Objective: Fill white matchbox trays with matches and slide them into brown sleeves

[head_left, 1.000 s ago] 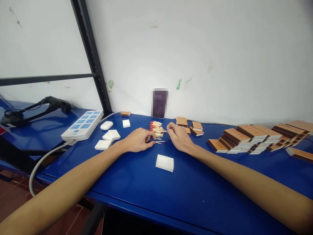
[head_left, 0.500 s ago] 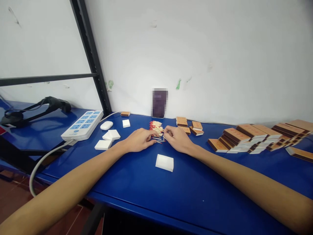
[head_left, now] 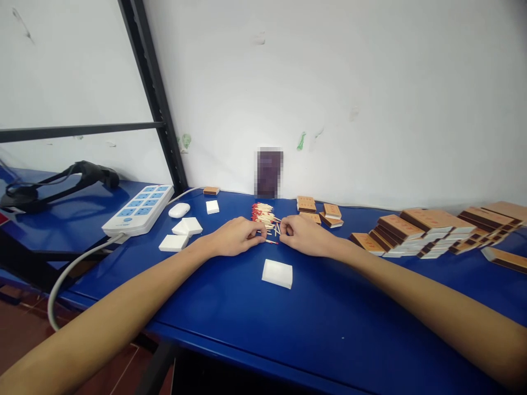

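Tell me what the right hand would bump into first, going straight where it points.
The right hand would likely meet the loose matches just ahead of it, then the left hand; depth is unclear, and it may be touching a match.

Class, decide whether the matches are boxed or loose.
Loose: the matches lie heaped on the blue table, red heads and pale sticks exposed.

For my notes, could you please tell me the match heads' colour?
The match heads are red, in the head view.
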The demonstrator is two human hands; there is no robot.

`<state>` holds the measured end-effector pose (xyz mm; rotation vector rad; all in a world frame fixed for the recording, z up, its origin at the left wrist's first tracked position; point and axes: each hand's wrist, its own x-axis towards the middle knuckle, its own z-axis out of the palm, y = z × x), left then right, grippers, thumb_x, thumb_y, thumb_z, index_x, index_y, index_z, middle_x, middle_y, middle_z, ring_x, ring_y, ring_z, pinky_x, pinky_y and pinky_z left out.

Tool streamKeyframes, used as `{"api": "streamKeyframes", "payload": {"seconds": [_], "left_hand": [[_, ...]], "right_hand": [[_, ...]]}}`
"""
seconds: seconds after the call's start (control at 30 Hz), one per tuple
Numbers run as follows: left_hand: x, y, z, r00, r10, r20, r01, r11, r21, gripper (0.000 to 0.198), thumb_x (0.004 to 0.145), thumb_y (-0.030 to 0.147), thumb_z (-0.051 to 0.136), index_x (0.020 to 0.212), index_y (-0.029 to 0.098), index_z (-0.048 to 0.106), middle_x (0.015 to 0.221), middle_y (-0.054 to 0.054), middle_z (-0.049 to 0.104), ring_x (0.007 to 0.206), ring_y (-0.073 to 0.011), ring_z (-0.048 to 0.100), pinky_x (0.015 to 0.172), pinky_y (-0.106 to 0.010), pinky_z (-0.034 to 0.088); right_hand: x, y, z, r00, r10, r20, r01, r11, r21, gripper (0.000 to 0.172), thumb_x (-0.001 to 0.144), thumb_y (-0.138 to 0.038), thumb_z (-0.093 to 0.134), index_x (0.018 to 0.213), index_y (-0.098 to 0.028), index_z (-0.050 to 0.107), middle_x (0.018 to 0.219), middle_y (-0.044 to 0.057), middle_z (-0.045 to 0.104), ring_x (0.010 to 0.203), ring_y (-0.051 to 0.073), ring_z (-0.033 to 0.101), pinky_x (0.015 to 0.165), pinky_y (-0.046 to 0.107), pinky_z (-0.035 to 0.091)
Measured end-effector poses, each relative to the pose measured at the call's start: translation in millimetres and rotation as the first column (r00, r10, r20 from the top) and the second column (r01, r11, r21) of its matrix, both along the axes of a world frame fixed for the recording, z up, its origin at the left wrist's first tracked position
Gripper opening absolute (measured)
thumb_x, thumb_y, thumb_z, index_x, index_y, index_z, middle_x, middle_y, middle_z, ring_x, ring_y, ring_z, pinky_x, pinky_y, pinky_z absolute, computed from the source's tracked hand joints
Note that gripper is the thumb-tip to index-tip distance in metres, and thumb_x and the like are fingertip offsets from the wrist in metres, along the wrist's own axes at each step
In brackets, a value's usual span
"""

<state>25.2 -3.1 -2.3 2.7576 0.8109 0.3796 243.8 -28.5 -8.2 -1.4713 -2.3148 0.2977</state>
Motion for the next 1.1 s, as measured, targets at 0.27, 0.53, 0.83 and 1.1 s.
{"api": "streamKeyframes", "payload": {"seconds": [0.27,0.53,0.83,1.1], "left_hand": [[-1,1,0.0,1.000,0.012,0.027,-0.012,1.000,-0.013,0.026,0.092,0.040,0.052,0.082,0.018,0.060,0.056,0.004,0.050,0.053,-0.0106,0.044,0.055,-0.022,0.028],[-2,-1,1.9,0.998,0.013,0.068,-0.011,1.000,-0.026,0.028,0.089,0.045,0.057,0.096,0.018,0.060,0.059,0.006,0.049,0.053,-0.0102,0.044,0.054,-0.022,0.028],[-5,-1,2.0,0.997,-0.064,0.040,0.066,0.997,-0.038,0.023,0.091,0.026,0.048,0.099,0.019,0.068,0.058,0.004,0.050,0.050,-0.0088,0.040,0.054,-0.022,0.028],[-5,0,0.4,0.994,-0.104,0.045,0.105,0.994,-0.035,0.022,0.081,0.013,0.048,0.092,0.019,0.066,0.065,0.004,0.057,0.053,-0.0086,0.044,0.054,-0.021,0.032]], "right_hand": [[7,2,3.8,0.993,0.109,0.037,-0.106,0.991,-0.079,0.011,0.078,-0.019,0.052,0.068,-0.021,0.054,0.056,-0.002,0.057,0.051,0.012,0.049,0.054,0.027,0.032],[4,-6,12.6,0.973,0.191,0.127,-0.175,0.977,-0.125,0.010,0.084,-0.019,0.049,0.077,-0.018,0.055,0.067,0.001,0.059,0.057,0.012,0.048,0.056,0.026,0.031],[1,0,9.6,0.993,0.112,0.043,-0.115,0.990,0.084,0.021,0.093,-0.023,0.040,0.084,-0.018,0.058,0.076,0.003,0.062,0.066,0.015,0.052,0.062,0.027,0.033],[12,7,1.4,0.975,0.161,0.150,-0.184,0.971,0.154,0.025,0.087,-0.012,0.046,0.099,-0.020,0.066,0.092,0.007,0.060,0.084,0.019,0.058,0.074,0.030,0.042]]}}
